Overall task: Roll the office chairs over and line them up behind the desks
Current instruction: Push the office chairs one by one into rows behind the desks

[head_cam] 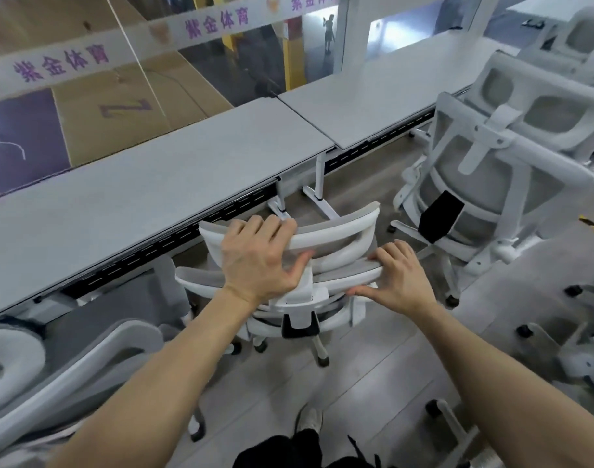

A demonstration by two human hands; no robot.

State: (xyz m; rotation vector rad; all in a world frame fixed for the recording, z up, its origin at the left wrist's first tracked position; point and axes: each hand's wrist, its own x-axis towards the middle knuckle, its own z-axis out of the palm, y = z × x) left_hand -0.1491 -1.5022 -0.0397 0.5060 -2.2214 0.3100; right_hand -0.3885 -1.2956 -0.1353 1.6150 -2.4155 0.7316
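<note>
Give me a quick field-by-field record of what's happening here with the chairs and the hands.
place: row of grey desks along a glass wall
chair in hand: white mesh office chair, seen from behind, facing the desks
left hand: grips the headrest's top edge
right hand: holds the backrest's upper rim
chair to the right: parked at the next desk, untouched
chair to the left: partly in view, untouched
floor: grey planks

Chair (336,236): white plastic, grey mesh; desk (127,194) matt.
</note>
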